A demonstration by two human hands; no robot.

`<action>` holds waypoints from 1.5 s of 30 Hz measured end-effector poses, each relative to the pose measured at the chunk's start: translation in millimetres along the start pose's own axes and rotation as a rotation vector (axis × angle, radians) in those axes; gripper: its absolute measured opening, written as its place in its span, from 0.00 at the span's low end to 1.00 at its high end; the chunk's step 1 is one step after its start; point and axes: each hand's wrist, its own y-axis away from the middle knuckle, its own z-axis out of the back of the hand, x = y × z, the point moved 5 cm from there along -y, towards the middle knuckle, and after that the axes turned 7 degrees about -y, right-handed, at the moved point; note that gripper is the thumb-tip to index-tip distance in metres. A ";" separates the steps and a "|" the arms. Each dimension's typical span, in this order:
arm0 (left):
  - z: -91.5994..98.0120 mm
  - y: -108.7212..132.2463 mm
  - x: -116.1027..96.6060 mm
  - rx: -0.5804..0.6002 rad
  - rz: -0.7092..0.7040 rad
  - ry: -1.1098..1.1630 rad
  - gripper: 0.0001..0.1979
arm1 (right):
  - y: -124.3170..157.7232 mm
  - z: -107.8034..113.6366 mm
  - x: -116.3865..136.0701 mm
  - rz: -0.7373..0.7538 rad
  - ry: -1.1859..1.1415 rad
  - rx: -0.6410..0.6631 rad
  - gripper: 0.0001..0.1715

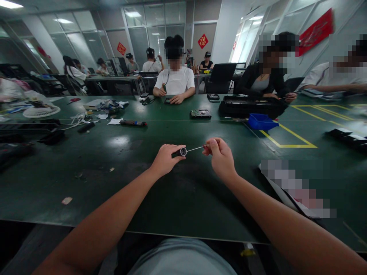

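My left hand [165,159] is closed around a small black cylinder [182,152], which looks like a flashlight with a silver ring at its round end. That end faces right, toward my other hand. Between thumb and fingers, my right hand [222,157] grips a thin screwdriver [195,149] with a reddish handle mostly hidden by the fingers. Its metal shaft points left, and the tip is at the ringed end; whether it is inside or only touching, I cannot tell. Both hands are above the green table [183,198].
Beyond my hands lie a hard drive [200,114], a dark pen-like tool [133,123], a blue scoop-shaped tray [262,121] and a long black casing [249,107]. Cables and parts [107,106] clutter the far left. A person [174,82] works opposite; others sit right.
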 end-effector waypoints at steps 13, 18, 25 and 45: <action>-2.6 -0.2 1.7 0.026 -0.010 -0.018 0.21 | 7.2 -12.7 6.6 0.036 0.193 0.161 0.13; -3.4 -0.3 2.6 0.033 0.009 -0.020 0.21 | 5.8 -8.1 6.2 0.039 0.184 0.092 0.14; -4.1 0.5 6.4 0.030 0.035 -0.014 0.21 | 7.6 -1.9 17.8 0.126 0.218 0.032 0.12; -7.8 1.9 13.4 0.086 0.172 0.144 0.19 | 1.6 -2.9 13.8 0.087 0.419 0.079 0.13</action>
